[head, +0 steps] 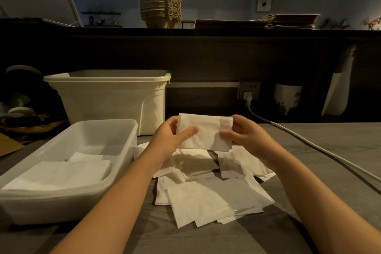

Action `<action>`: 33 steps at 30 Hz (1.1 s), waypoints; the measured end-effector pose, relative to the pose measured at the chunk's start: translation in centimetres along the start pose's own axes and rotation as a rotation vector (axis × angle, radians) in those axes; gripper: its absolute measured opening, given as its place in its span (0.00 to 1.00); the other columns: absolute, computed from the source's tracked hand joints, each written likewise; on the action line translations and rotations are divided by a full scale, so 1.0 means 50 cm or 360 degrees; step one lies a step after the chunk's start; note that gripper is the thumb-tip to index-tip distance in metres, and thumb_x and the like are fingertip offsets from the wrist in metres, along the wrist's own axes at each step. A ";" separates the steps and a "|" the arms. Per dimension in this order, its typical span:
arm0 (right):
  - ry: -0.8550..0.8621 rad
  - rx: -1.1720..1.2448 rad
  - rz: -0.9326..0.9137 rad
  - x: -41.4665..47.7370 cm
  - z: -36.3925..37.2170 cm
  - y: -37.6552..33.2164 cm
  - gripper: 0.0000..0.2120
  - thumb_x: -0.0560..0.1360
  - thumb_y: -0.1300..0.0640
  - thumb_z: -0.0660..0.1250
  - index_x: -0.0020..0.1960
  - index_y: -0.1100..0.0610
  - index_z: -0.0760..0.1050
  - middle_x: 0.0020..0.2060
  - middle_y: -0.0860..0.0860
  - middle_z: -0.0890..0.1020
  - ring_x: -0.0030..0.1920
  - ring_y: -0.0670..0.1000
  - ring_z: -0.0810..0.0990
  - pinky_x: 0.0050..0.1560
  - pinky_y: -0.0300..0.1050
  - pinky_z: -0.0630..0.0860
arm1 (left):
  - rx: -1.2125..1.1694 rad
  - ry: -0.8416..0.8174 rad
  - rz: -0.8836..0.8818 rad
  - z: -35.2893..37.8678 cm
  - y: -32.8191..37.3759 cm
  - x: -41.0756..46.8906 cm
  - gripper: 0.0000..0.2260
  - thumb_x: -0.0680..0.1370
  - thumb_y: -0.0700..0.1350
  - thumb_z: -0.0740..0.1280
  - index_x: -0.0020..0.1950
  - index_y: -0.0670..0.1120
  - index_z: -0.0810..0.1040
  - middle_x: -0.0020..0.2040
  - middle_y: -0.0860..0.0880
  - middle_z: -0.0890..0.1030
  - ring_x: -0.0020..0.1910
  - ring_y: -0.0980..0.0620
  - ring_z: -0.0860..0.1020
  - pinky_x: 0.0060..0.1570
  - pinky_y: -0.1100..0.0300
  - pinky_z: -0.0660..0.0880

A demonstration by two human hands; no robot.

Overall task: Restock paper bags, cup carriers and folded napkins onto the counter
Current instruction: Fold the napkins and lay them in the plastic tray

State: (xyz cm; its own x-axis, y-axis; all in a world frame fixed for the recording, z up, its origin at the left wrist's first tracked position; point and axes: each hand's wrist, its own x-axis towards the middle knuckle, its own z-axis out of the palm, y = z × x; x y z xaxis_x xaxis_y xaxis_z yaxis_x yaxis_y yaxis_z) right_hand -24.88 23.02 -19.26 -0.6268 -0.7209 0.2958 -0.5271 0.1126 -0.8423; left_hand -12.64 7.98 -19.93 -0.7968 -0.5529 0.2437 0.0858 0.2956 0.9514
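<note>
Surrounding napkin: tray, tub, cable, perhaps kettle.

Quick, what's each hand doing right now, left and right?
Left hand: pinching the left edge of the folded napkin, thumb on its near face.
Right hand: pinching the same napkin's right edge.

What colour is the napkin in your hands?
Plain white napkin, seen best in the head view.

A café service counter: stacked pulp cup carriers and flat paper bags line its raised ledge.
</note>
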 end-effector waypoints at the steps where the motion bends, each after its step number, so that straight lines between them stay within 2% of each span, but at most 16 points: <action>1: 0.0004 0.0182 0.0062 0.000 0.001 -0.002 0.07 0.74 0.57 0.67 0.51 0.52 0.72 0.45 0.46 0.79 0.46 0.43 0.79 0.38 0.34 0.77 | -0.0154 0.0021 -0.0084 0.004 0.003 0.001 0.13 0.74 0.50 0.68 0.56 0.51 0.73 0.51 0.52 0.79 0.49 0.54 0.78 0.48 0.60 0.77; 4: -0.0078 0.0480 0.0235 -0.001 0.005 -0.002 0.09 0.75 0.57 0.65 0.56 0.54 0.73 0.51 0.51 0.79 0.51 0.49 0.79 0.46 0.41 0.79 | -0.0366 0.0050 -0.0225 0.019 0.003 -0.002 0.12 0.76 0.53 0.63 0.58 0.51 0.71 0.52 0.50 0.77 0.51 0.51 0.77 0.51 0.57 0.78; 8: -0.0222 0.0683 0.0391 -0.006 0.009 -0.003 0.08 0.77 0.54 0.62 0.56 0.54 0.72 0.52 0.52 0.77 0.54 0.54 0.78 0.54 0.48 0.78 | -0.0283 0.0165 -0.0219 0.026 -0.008 0.001 0.19 0.78 0.57 0.59 0.67 0.51 0.68 0.58 0.48 0.75 0.58 0.47 0.75 0.59 0.49 0.75; 10: -0.0263 0.0653 0.0450 -0.009 0.016 -0.003 0.10 0.77 0.54 0.62 0.58 0.55 0.70 0.51 0.51 0.76 0.54 0.54 0.78 0.52 0.47 0.78 | -0.0266 0.0188 -0.0203 0.029 -0.012 0.001 0.20 0.78 0.58 0.57 0.67 0.51 0.68 0.58 0.47 0.75 0.58 0.47 0.74 0.58 0.50 0.75; 14: -0.0183 0.0584 0.0480 -0.009 0.023 -0.001 0.15 0.77 0.57 0.62 0.62 0.57 0.70 0.50 0.50 0.77 0.50 0.52 0.79 0.47 0.43 0.79 | -0.0301 0.0233 -0.0208 0.034 -0.012 -0.001 0.13 0.79 0.57 0.56 0.61 0.54 0.66 0.47 0.52 0.73 0.48 0.53 0.74 0.44 0.60 0.77; 16: -0.0164 0.0600 0.0498 -0.007 0.024 -0.001 0.16 0.77 0.57 0.62 0.64 0.58 0.70 0.51 0.51 0.78 0.51 0.52 0.79 0.47 0.43 0.80 | -0.0308 0.0265 -0.0223 0.035 -0.012 0.001 0.12 0.80 0.56 0.56 0.60 0.54 0.66 0.45 0.53 0.72 0.47 0.53 0.73 0.41 0.63 0.76; 19: -0.0127 0.0626 0.0498 -0.005 0.027 -0.002 0.15 0.76 0.57 0.63 0.63 0.58 0.70 0.51 0.52 0.77 0.51 0.53 0.79 0.46 0.43 0.80 | -0.0375 0.0283 -0.0281 0.036 -0.009 0.001 0.12 0.79 0.56 0.57 0.60 0.54 0.67 0.47 0.52 0.72 0.46 0.53 0.74 0.44 0.60 0.77; 23: -0.0044 0.0719 0.0481 -0.004 0.024 -0.001 0.09 0.77 0.58 0.63 0.56 0.56 0.71 0.49 0.51 0.78 0.49 0.52 0.80 0.43 0.43 0.81 | -0.0755 0.0131 -0.0483 0.037 0.001 -0.004 0.15 0.78 0.52 0.62 0.63 0.48 0.69 0.55 0.45 0.74 0.54 0.46 0.76 0.47 0.51 0.80; 26: -0.0062 0.0757 0.0512 -0.003 0.019 -0.002 0.06 0.77 0.58 0.62 0.54 0.56 0.71 0.49 0.53 0.78 0.47 0.52 0.81 0.40 0.41 0.82 | -0.0674 -0.0014 -0.0484 0.038 -0.002 -0.007 0.17 0.76 0.47 0.66 0.64 0.46 0.69 0.57 0.44 0.76 0.54 0.46 0.77 0.47 0.52 0.80; 29: -0.0116 0.0664 0.0538 -0.005 0.023 -0.006 0.05 0.78 0.57 0.61 0.53 0.55 0.71 0.48 0.52 0.78 0.46 0.51 0.81 0.37 0.39 0.81 | -0.0576 -0.0010 -0.0452 0.036 -0.008 -0.006 0.16 0.76 0.46 0.66 0.63 0.46 0.69 0.58 0.45 0.76 0.55 0.47 0.77 0.47 0.53 0.80; 33: 0.0011 0.0203 0.0248 -0.003 0.029 -0.002 0.04 0.78 0.56 0.60 0.53 0.52 0.71 0.45 0.48 0.77 0.43 0.46 0.78 0.38 0.37 0.80 | -0.0204 0.0100 -0.0193 0.033 -0.014 -0.001 0.13 0.77 0.46 0.66 0.61 0.51 0.69 0.55 0.50 0.75 0.50 0.54 0.76 0.44 0.58 0.81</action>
State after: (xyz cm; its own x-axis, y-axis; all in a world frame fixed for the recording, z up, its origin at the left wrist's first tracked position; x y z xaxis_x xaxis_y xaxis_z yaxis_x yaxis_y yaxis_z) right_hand -23.90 22.15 -19.86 -0.6993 -0.6966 0.1603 -0.3468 0.1347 -0.9282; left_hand -13.66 9.07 -20.89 -0.7675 -0.6271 0.1330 0.0700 0.1242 0.9898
